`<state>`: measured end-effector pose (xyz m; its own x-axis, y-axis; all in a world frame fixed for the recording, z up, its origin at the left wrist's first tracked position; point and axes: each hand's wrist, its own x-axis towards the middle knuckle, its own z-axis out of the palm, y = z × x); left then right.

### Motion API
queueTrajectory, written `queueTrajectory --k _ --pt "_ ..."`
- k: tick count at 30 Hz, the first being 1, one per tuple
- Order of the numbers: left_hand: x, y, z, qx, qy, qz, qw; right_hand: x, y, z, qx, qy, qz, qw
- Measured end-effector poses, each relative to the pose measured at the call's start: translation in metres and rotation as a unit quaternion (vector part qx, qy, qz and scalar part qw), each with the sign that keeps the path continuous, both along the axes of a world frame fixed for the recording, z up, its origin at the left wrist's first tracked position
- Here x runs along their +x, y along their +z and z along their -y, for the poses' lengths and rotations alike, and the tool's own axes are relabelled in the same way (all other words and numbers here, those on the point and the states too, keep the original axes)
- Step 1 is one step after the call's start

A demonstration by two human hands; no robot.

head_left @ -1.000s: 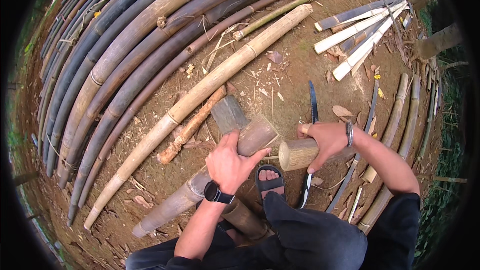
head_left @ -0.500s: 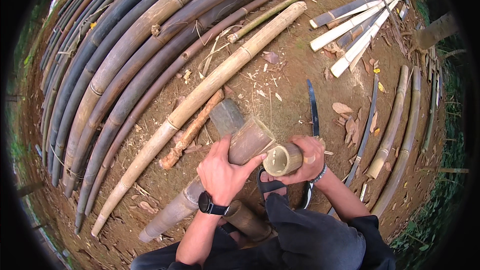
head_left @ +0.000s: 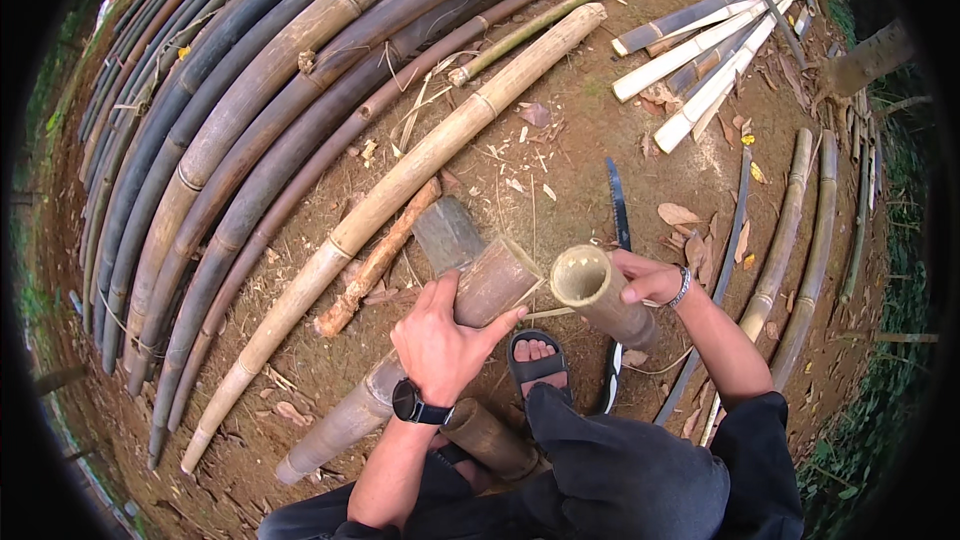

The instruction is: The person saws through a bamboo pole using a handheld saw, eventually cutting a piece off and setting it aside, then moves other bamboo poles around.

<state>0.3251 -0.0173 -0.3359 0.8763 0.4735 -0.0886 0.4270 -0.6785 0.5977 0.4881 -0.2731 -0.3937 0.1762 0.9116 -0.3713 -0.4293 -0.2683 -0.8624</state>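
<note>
My left hand (head_left: pixel 437 338), with a black watch at its wrist, is wrapped over a thick bamboo pole (head_left: pixel 345 420) near its cut upper end. The thumb reaches toward the open rim. In my right hand (head_left: pixel 650 278) is a short bamboo tube (head_left: pixel 612 308), gripped by its side. Its hollow mouth tilts up toward me, a small gap to the right of the pole's end. A curved handsaw (head_left: pixel 618 202) with a dark blade lies on the ground beyond the tube; its black-and-white handle shows below, the middle being hidden.
A grey block (head_left: pixel 450 233) and a rough stick (head_left: pixel 378 265) lie past my left hand. One long tan bamboo pole (head_left: pixel 400 180) runs beside a large bamboo stack (head_left: pixel 230 140). Split bamboo pieces (head_left: pixel 690 65) lie far right. Another bamboo piece (head_left: pixel 490 440) is near my sandalled foot (head_left: pixel 538 360).
My right hand has drawn the short bamboo tube right, away from the pole's end, and turned its mouth upward. More of my foot now shows. My left hand has stayed on the pole.
</note>
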Motion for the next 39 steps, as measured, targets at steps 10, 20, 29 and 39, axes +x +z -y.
queueTrajectory --k 10,20,29,39 --pt "0.005 0.045 -0.025 -0.106 -0.206 -0.128 0.964 -0.023 0.074 -0.007 -0.014 -0.022 0.26 0.965" --pt "-0.039 0.102 -0.056 -0.129 -0.264 0.056 0.954 -0.075 0.199 -0.049 -0.029 -0.009 0.463 0.886" --pt "-0.058 0.111 -0.034 -0.135 -0.3 0.042 0.943 -0.061 0.169 -0.021 0.048 0.087 0.21 0.973" --pt "-0.053 0.111 -0.036 -0.125 -0.284 0.0 0.951 -0.048 0.164 -0.031 0.084 0.109 0.339 0.931"
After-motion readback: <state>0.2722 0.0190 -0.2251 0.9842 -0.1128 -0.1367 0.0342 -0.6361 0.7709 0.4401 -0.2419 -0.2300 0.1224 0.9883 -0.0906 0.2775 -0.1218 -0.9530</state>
